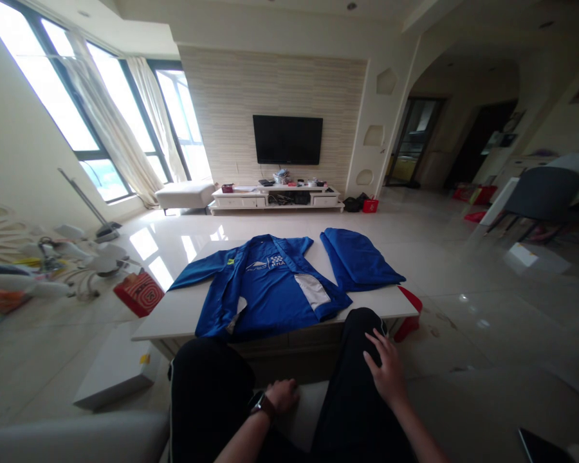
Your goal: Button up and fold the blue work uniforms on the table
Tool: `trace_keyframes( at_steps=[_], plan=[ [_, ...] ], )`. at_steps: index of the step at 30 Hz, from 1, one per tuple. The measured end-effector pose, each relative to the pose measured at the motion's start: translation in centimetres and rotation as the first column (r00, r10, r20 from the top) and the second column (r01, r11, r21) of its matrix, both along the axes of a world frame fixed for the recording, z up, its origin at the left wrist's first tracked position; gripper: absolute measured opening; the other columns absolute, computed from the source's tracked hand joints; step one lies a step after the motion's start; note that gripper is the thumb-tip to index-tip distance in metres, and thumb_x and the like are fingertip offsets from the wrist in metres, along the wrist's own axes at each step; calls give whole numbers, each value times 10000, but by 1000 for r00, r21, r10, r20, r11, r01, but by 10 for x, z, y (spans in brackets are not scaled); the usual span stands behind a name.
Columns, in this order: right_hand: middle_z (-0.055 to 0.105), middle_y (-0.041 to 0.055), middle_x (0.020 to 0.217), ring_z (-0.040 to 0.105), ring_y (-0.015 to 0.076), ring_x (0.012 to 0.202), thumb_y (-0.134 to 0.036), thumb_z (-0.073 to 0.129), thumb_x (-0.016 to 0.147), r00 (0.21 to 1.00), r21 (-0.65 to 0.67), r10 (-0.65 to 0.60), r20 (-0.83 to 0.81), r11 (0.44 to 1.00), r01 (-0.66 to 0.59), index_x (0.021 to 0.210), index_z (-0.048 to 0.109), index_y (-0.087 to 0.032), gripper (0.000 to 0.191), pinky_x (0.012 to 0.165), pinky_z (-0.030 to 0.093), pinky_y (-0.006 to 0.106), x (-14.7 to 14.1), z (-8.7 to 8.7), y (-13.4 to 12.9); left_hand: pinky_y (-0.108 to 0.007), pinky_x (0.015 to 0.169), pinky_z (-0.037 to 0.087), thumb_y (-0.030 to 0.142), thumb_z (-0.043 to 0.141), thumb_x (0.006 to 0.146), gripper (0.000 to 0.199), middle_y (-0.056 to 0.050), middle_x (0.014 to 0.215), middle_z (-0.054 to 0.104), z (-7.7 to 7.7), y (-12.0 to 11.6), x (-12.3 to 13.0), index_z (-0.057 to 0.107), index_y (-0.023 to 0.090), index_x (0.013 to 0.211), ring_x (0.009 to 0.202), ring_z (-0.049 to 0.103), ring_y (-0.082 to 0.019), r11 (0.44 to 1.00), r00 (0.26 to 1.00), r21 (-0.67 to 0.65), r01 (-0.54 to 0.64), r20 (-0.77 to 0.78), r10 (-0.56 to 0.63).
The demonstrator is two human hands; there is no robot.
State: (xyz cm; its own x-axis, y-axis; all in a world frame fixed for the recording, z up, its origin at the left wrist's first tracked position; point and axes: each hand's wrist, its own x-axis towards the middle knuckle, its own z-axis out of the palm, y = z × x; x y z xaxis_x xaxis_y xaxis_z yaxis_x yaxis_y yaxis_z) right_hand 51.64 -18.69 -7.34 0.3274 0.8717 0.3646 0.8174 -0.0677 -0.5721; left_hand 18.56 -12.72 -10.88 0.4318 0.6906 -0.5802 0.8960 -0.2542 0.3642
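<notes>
A blue jacket lies spread and open on the low white table, with white lettering inside and pale patches at its lower parts. To its right is a folded blue garment near the table's right end. My left hand, with a watch on the wrist, rests between my legs on the seat, its fingers curled with nothing visible in them. Over my right thigh is my right hand, fingers spread and holding nothing. Neither hand touches the clothes.
A white box lies on the floor left of the table. Beyond it is a red patterned bag. A red stool shows at the table's right end. At the lower right edge is a dark device. A television hangs ahead.
</notes>
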Motion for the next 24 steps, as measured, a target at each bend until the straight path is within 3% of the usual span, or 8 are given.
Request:
trace_keyframes(
  at_steps=[8,24],
  plan=[
    [504,61,1568,422,328,1460,-520,463,964,1000,-13,-5,-6,1000,5,1380,631,-283,507,1173,385,578,-2,3,-1,-512,1083,472,408,471,937,489,-130,1385,686,10,-1,1,661,226,1349,1287,625,-355,1000,1000,-9,4,-3,-4],
    [508,64,1560,443,313,1442,-509,473,966,1000,-1,5,3,1000,-5,1374,634,-278,496,1179,386,558,0,1,0,-516,1086,470,416,458,942,513,-139,1407,672,5,0,0,635,217,1380,1294,620,-352,1000,1000,-20,11,-1,-11]
  ],
)
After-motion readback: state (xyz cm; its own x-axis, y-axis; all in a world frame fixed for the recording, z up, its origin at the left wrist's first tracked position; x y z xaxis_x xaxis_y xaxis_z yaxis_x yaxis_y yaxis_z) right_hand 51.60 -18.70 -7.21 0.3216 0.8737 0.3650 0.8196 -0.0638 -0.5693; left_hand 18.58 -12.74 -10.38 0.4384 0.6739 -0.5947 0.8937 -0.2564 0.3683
